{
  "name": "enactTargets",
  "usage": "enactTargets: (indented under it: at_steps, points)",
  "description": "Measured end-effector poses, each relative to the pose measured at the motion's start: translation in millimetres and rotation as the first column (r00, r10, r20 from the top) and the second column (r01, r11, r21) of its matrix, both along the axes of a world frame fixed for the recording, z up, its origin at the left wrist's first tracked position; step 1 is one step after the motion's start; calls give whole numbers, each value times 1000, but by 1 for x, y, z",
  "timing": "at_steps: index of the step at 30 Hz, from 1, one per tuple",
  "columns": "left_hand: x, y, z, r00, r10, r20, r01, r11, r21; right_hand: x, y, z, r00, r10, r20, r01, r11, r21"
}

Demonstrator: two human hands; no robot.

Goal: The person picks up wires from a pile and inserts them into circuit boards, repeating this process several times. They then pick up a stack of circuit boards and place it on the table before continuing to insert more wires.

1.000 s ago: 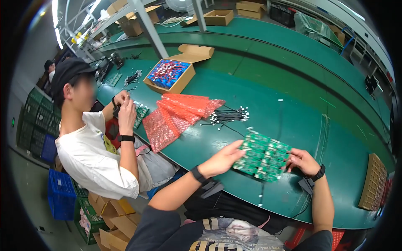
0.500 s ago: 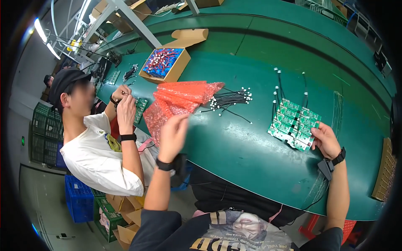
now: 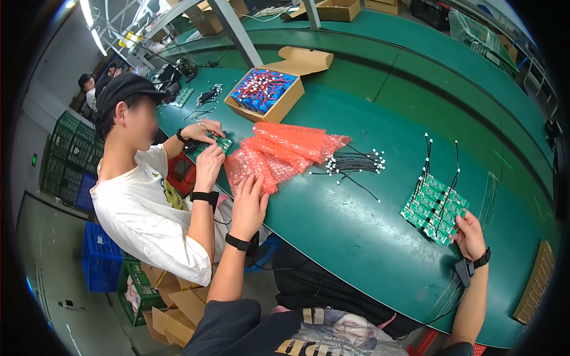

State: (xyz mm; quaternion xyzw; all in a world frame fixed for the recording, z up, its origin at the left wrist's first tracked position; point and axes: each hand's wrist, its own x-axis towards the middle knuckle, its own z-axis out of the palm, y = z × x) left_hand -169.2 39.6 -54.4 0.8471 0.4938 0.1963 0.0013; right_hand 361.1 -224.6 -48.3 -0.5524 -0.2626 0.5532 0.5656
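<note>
My right hand [image 3: 470,237] grips the near right corner of a green circuit board panel [image 3: 434,207] between thumb and fingers. The panel is tilted over the table, with several black wires [image 3: 427,157] with white connectors running off its far side and across its face. On the near edge of a crumpled sheet of red bubble wrap [image 3: 285,151] lies my left hand [image 3: 249,207], its fingers stretched and apart. A bundle of black connector wires [image 3: 356,162] sticks out from the right end of the wrap.
A co-worker [image 3: 142,196] sits at my left, both hands on another green board [image 3: 222,142]. Beyond the wrap stands an open cardboard box [image 3: 285,101] of blue parts with red wires. A brown slotted tray [image 3: 534,282] lies at the far right of the green table [image 3: 332,231].
My left hand has come down onto the bubble wrap, its fingers spreading. The panel has turned a little in my right hand. The co-worker's hands have lowered to their board, and the view has shifted.
</note>
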Motion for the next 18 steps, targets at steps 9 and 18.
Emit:
enactTargets:
  at_steps: [9,18]
  points:
    - [4,12,8,948,-90,305,95,996,-2,0,4,9,999,-27,42,27,1000,-4]
    - [7,30,15,893,449,7,-444,885,-141,-7,7,16,969,-152,194,166,984,-57]
